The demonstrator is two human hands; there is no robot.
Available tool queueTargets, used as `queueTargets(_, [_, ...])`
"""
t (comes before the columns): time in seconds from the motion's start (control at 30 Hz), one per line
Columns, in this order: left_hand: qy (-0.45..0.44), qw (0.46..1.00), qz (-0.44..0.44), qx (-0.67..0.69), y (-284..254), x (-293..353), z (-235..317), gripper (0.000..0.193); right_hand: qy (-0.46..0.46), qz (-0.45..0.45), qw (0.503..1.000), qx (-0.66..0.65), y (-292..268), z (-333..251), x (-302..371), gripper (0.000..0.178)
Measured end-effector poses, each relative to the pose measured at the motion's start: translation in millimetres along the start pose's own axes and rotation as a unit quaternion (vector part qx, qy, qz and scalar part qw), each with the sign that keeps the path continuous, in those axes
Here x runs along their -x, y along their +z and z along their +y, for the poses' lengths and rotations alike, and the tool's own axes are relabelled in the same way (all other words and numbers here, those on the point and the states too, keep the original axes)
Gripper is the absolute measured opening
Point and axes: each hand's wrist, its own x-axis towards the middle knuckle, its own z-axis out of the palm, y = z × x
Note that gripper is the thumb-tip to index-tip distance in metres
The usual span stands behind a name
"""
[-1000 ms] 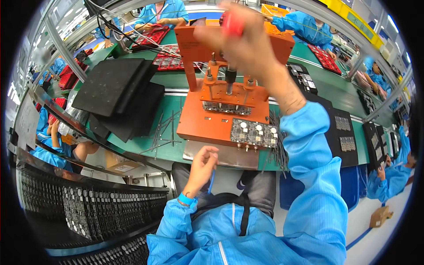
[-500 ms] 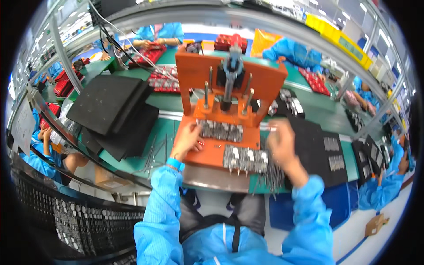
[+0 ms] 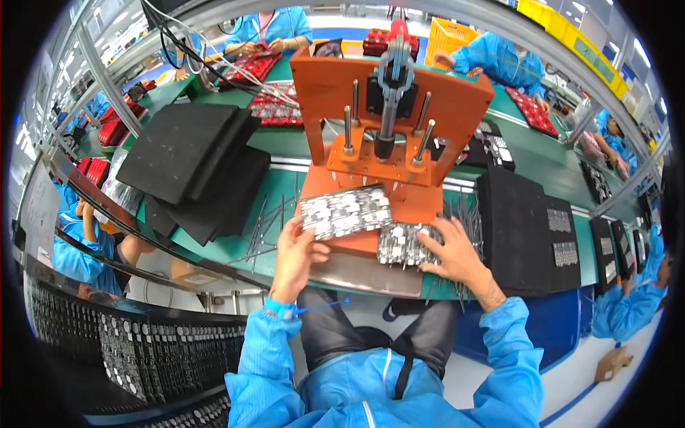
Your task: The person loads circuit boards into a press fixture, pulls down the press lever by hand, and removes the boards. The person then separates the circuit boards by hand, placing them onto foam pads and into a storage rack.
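My left hand [image 3: 296, 258] pinches the lower left corner of a silvery circuit board panel [image 3: 346, 212], which is tilted over the orange base [image 3: 419, 207] of a press jig. A second circuit board panel [image 3: 401, 246] lies at the base's front right edge. The fingers of my right hand [image 3: 457, 251] are curled over its right end, thumb at the near side. Behind both hands stands the orange press jig [image 3: 325, 96], with a toggle clamp [image 3: 391, 93] and upright metal pins above the base.
Black foam sheets [image 3: 182, 157] are piled at left, and more black foam pads [image 3: 512, 228] with small boards lie at right. Thin dark strips [image 3: 267, 228] are scattered on the green bench. A rack of boards [image 3: 153, 349] is at lower left. Co-workers sit across and beside the bench.
My left hand has lifted the first panel from beneath the press toward me. My right hand has moved inward onto the second panel. The whole view has shifted slightly.
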Motion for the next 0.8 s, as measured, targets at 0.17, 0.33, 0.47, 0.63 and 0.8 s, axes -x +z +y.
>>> queueTargets(0.17, [0.012, 0.986, 0.166, 0.008, -45, 85, -3, 0.047, 0.032, 0.059, 0.992, -0.108, -8, -16, -20, 0.061])
queueTargets(0.33, [0.006, 0.971, 0.230, 0.064, -50, 144, -32, 0.041, -0.090, 0.059, 0.993, 0.040, 19, -34, -91, 0.057])
queueTargets(0.47, [-0.023, 0.975, 0.211, 0.064, -35, 169, -45, 0.039, -0.020, 0.064, 0.997, 0.037, 28, -23, -118, 0.051])
queueTargets(0.63, [-0.052, 0.982, 0.169, 0.067, -18, 178, -51, 0.038, 0.060, -0.077, 0.989, -0.114, 0, -9, -132, 0.046])
queueTargets(0.8, [-0.075, 0.985, 0.142, 0.064, -12, 178, -53, 0.038, 0.012, -0.034, 0.997, -0.067, 11, -3, -129, 0.047])
